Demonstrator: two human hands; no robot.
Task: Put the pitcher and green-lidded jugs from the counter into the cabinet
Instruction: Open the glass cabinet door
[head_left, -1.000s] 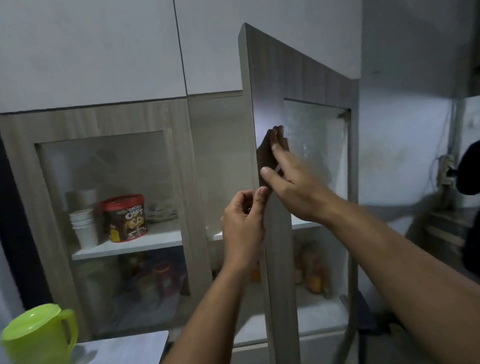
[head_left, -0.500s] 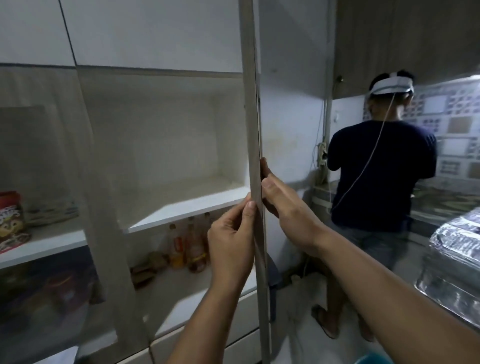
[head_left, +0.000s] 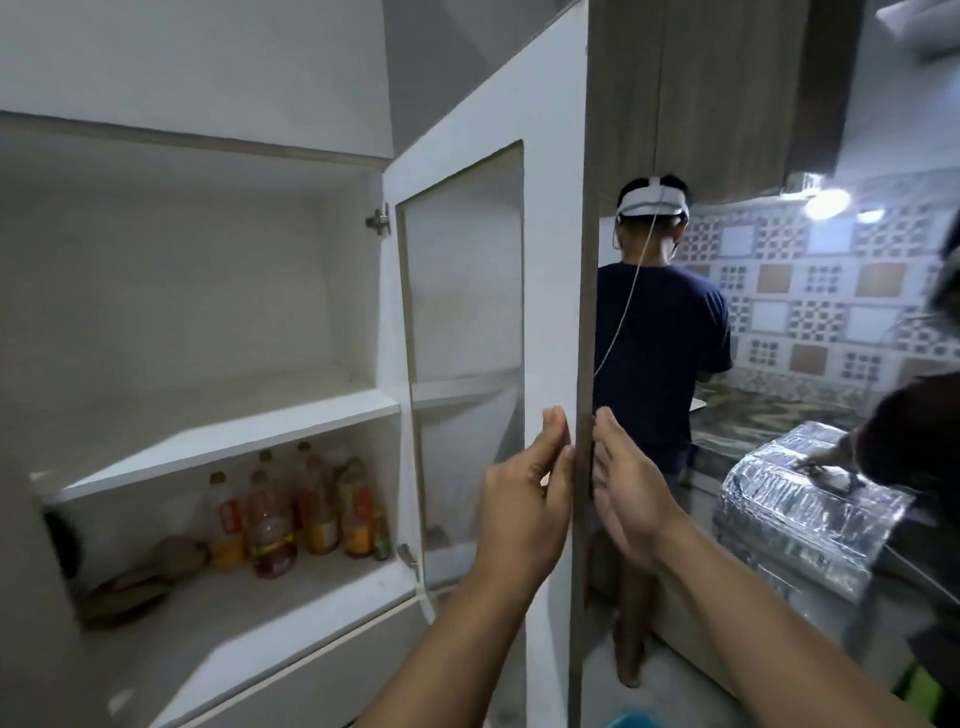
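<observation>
Cabinet door (head_left: 550, 291) swung wide, its free edge between my two hands.

My left hand (head_left: 524, 499) lies on the white inner face, fingers extended and close together, thumb by the edge; my right hand (head_left: 631, 499) lies flat along the wood-grain edge strip, fingers straight, not curled round it. Left of the door, the upper shelf (head_left: 228, 436) of the cabinet (head_left: 197, 270) is bare; bottles (head_left: 291, 514) crowd the lower one. Right of the edge, another person (head_left: 660, 353) stands near. No pitcher or green-lidded jug is in view.

two hands (head_left: 524, 499), one cabinet (head_left: 208, 431), two shelves (head_left: 218, 436)
</observation>
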